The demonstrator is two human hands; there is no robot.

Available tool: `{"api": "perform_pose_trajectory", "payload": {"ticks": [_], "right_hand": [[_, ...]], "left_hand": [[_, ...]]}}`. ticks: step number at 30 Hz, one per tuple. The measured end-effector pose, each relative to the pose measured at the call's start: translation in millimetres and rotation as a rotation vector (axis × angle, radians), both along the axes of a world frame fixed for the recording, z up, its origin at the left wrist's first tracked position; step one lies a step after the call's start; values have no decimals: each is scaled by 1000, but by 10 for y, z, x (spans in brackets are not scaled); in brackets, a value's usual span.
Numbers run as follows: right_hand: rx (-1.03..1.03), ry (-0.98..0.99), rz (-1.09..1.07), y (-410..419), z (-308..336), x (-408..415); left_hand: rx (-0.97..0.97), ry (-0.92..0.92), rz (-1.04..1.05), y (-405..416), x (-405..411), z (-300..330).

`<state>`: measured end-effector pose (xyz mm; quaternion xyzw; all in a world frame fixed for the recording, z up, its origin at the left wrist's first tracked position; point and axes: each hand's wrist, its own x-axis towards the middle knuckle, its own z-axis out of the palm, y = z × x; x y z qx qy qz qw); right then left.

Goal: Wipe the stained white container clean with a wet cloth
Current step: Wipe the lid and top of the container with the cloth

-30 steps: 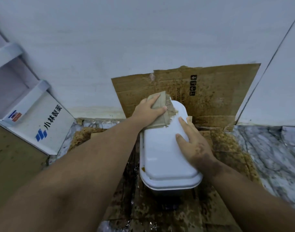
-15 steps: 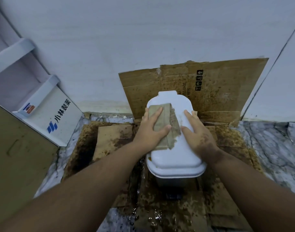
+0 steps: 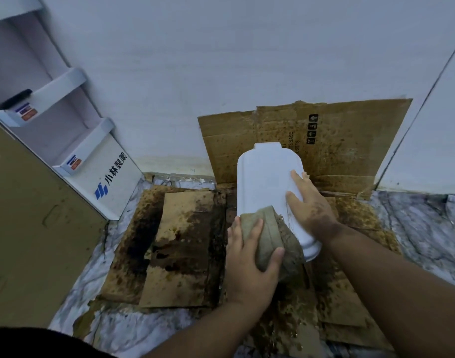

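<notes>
The white container (image 3: pixel 266 182) stands on stained cardboard, its flat oblong lid facing up and looking white on the visible part. A wet brownish-grey cloth (image 3: pixel 270 239) covers the lid's near left corner and hangs over its edge. My left hand (image 3: pixel 249 264) grips the cloth there, fingers over its top and thumb curled round its right side. My right hand (image 3: pixel 307 202) rests flat on the lid's right side with straight fingers, steadying it. The container's near end is hidden by the cloth and hands.
Wet, brown-stained cardboard sheets (image 3: pixel 185 244) cover a marbled floor (image 3: pixel 428 228). Another stained cardboard piece (image 3: pixel 350 140) leans on the white wall behind the container. A white shelf unit (image 3: pixel 92 161) with blue print and a brown box (image 3: pixel 27 228) stand at the left.
My left hand dragged the cloth from the lid's far end, over its middle, to the near left corner. My right hand stayed on the lid's right side.
</notes>
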<state>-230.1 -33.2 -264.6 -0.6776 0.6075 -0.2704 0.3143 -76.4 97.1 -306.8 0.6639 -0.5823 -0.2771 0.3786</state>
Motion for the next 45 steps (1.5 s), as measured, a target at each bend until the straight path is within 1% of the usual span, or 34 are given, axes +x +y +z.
{"api": "perform_pose_trajectory", "payload": {"ticks": [5,12,17,22,25,28,31,35,37,39,43,45], "right_hand": [[8,19,-12,-56,-11,18],[41,15,-53,-114,-8,34],[35,16,-80,-139,1,57],[42,10,-88,-135,23,64],[42,15,-87,-126,31,68],[31,-3,-96,-110,19,74],[22,-15,-105,-120,-3,79],[11,-49,-96,-111,-32,89],[3,-64,-87,-91,-35,83],[-1,-61,-78,-51,-23,69],[-7,-66,-43,26,-6,24],[8,-63,-46,31,7,11]], "left_hand": [[76,-29,-94,-489,204,176],[205,-70,-264,-1688,496,461],[194,-116,-282,-2426,475,446],[221,-49,-281,-2824,394,451],[166,-38,-288,-2770,402,412],[165,-39,-284,-2512,465,356],[183,34,-298,-2019,503,291],[118,-26,-297,-1265,497,203],[109,-143,-270,-1006,460,209],[127,-314,-248,-830,405,240],[152,-561,-239,-591,209,352],[126,-707,-229,-518,79,361]]}}
